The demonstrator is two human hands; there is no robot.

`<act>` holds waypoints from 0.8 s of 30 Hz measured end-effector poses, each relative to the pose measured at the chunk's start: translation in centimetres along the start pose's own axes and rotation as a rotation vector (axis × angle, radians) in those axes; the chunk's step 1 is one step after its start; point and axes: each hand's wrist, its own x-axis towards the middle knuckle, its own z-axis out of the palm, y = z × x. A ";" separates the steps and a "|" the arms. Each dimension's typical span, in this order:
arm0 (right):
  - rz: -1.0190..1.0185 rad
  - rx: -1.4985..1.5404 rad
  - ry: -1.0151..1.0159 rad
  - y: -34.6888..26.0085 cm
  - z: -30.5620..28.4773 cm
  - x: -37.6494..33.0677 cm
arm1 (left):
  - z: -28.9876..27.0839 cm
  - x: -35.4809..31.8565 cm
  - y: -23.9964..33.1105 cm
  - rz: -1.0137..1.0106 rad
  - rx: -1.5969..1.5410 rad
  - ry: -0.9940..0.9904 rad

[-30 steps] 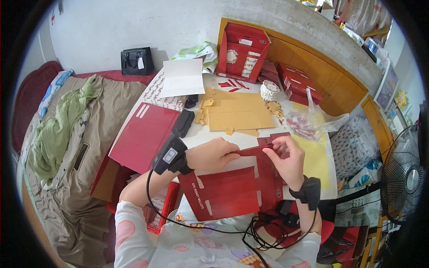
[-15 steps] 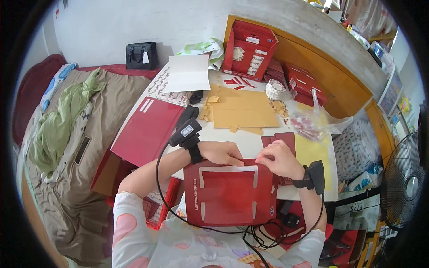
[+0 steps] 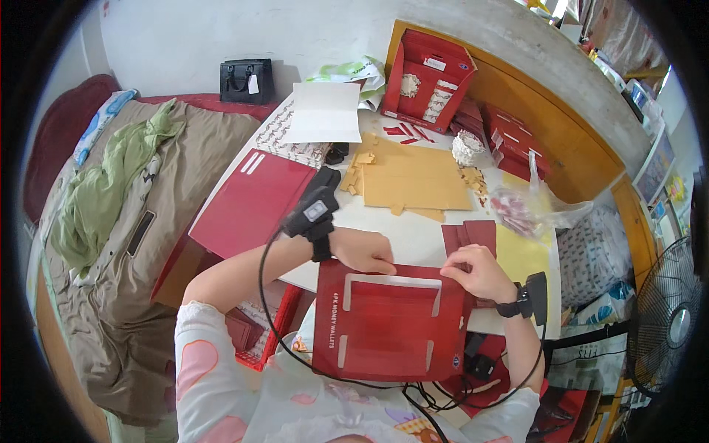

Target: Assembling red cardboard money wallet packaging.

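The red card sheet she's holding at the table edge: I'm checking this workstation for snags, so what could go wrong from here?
The red card sheet overhangs the table edge, pinched only at its top by the left hand and right hand; it might buckle or slip. Black cables loop beneath it and could catch. Loose tan scraps nearby may get swept off.

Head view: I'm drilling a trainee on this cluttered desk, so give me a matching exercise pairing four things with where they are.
Things:
1. red flat card sheet
2. black handbag
3. brown cardboard sheet
4. green cloth

Places:
A. draped on the bed left of the table
B. against the white wall, far left of the table
C. under both hands, at the table's near edge
D. flat on the middle of the table

Pairs: 1-C, 2-B, 3-D, 4-A. The left hand and right hand both press its top edge.
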 end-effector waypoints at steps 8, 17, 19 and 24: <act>0.286 0.162 -0.042 1.7 -1.0 -1.8 | -0.4 -4.2 -0.6 -0.222 -0.202 -0.099; 0.411 0.466 -0.002 3.3 -0.8 -1.7 | -0.9 -4.9 -2.4 -0.183 -0.075 -0.014; 0.405 0.465 0.007 3.1 -0.7 -1.7 | -1.0 -5.0 -2.4 -0.194 -0.099 0.013; 0.402 0.413 -0.026 3.5 -1.0 -1.8 | -1.3 -4.9 -1.7 -0.207 -0.110 -0.004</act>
